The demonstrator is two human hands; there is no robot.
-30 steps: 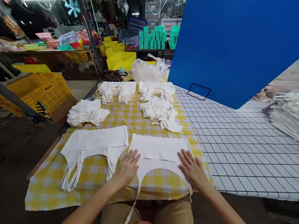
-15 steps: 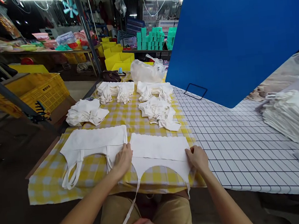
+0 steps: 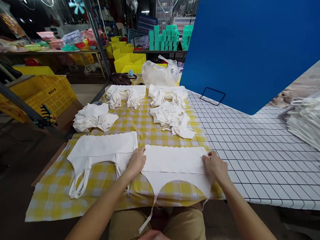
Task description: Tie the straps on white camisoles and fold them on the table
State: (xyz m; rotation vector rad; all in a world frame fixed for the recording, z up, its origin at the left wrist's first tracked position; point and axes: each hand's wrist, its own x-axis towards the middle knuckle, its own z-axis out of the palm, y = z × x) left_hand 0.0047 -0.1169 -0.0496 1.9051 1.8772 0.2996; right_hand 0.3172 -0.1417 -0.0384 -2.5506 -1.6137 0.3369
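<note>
Before me a white strappy bra top (image 3: 175,162) lies flat on the yellow checked cloth (image 3: 109,181), its straps hanging over the table edge toward my lap. My left hand (image 3: 136,162) pinches its left side edge, fingers closed. At the opposite side edge, my right hand (image 3: 215,165) grips the fabric between thumb and fingers. Just left of my left hand, a second white bra top (image 3: 103,146) is spread out, its straps pointing toward me.
Behind are neat stacks of white tops (image 3: 126,95) and loose heaps of white garments (image 3: 94,118). A blue board (image 3: 249,43) hangs over the white grid cloth (image 3: 251,156) at right, near a garment pile (image 3: 316,124). A yellow crate (image 3: 47,93) stands left.
Both hands have shifted slightly to the right with the bra top between them. Its hanging straps have drawn up toward the table edge. The view has moved a little.
</note>
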